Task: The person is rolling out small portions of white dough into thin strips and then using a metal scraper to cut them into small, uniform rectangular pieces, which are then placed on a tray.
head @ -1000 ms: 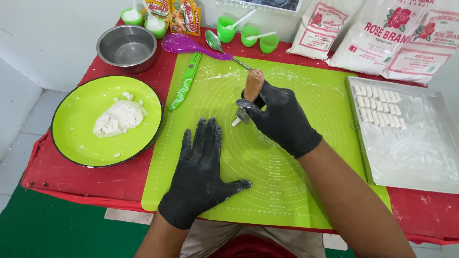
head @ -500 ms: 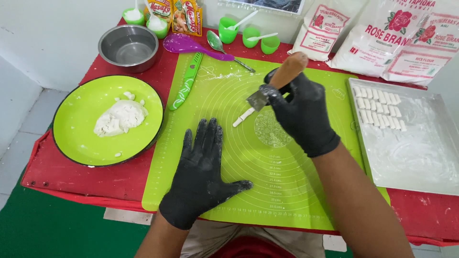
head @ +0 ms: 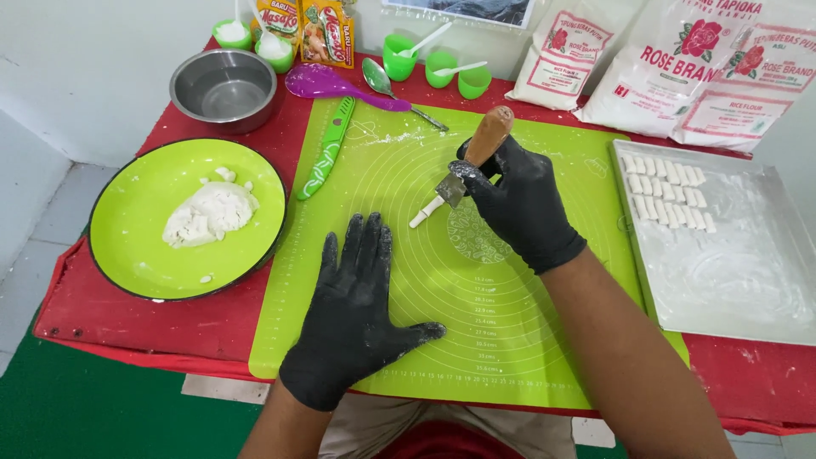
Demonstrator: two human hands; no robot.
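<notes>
Our right hand (head: 518, 204) grips the wooden-handled scraper (head: 476, 157) over the dough roll (head: 425, 212); left hand (head: 353, 314) flat, fingers spread (mid-table). Best cut straight down.

one green mat (head: 510, 340), one green plate (head: 136, 246), one steel bowl (head: 223, 87), one metal tray (head: 748, 297), three white flour bags (head: 680, 76), three green cups (head: 438, 64), one purple spoon (head: 327, 83).

wall (head: 93, 76): plain white | floor (head: 34, 212): grey tiles, green mat (head: 93, 416) | table (head: 127, 331): red cover | light: even
</notes>
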